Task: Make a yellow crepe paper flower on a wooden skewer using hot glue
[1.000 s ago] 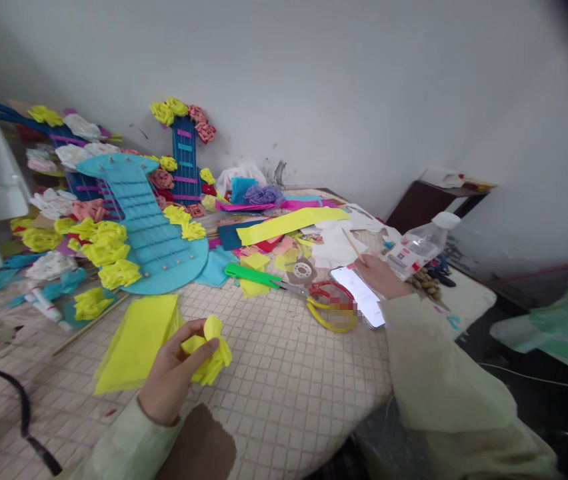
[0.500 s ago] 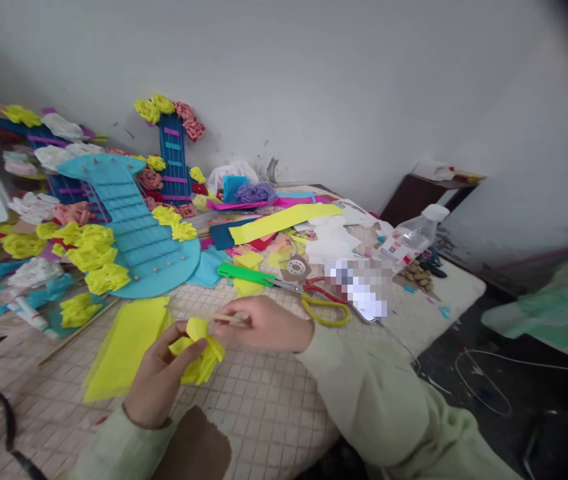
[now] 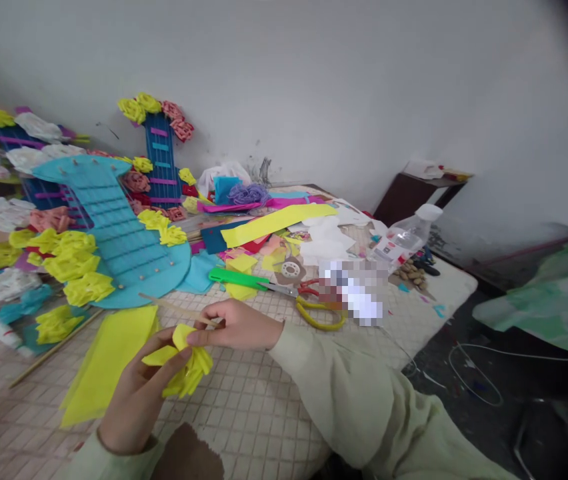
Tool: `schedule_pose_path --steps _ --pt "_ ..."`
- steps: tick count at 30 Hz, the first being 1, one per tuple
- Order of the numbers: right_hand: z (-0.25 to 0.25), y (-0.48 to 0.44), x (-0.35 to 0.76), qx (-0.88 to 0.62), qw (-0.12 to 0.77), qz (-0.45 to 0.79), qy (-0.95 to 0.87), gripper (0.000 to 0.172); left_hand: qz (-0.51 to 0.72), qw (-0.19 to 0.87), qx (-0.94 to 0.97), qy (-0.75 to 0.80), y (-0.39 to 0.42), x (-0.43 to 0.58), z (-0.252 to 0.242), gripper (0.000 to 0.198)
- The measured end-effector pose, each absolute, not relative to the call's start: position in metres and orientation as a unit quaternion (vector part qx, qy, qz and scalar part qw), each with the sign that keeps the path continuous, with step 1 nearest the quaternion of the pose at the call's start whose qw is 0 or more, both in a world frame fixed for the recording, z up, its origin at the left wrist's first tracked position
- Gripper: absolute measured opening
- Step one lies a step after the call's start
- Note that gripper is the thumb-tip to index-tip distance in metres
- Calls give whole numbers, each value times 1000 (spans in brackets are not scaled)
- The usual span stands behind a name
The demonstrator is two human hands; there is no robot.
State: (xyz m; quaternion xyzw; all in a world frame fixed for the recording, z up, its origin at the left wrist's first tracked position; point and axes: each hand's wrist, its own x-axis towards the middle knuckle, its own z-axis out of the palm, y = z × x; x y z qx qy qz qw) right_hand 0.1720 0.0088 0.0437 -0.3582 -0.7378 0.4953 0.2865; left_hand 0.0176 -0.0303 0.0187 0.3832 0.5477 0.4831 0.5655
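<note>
My left hand [image 3: 137, 390] is closed around a folded yellow paper flower [image 3: 191, 373], its thumb and fingers pinching the gathered layers. Close against it, my right hand [image 3: 239, 325] grips a thin beige strip [image 3: 177, 308] that sticks out to the left above the flower. The thumb of that hand touches the flower's upper edge. Whether the strip is wood or something else I cannot tell. Beneath and left of my left hand lies a stack of yellow paper sheets [image 3: 109, 360], flat on the table.
A blue guitar-shaped craft [image 3: 134, 247] trimmed with yellow paper flowers stands at the left. Beyond my right hand lie a green-handled cutter [image 3: 237, 278], scissors [image 3: 319, 313] and a tape roll [image 3: 291, 269]. A plastic bottle [image 3: 404, 240] stands to the right. A thin stick [image 3: 54, 350] lies left.
My right hand has come closer to the flower, and its thumb now touches it. The strip points further left. The whole view has shifted slightly, moving the table things left.
</note>
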Motion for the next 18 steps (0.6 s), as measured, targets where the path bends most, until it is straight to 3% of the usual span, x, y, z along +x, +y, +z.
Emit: schedule_pose_path --steps 7,15,18 --pt "30 16 171 -347 272 488 -753 34 500 587 348 533 -26 18 20 37" --pt "23 15 171 -367 302 463 -748 33 411 645 348 543 -18 2 16 52" --pt "23 13 172 -378 303 467 -740 33 408 644 342 549 -17 1 16 48"
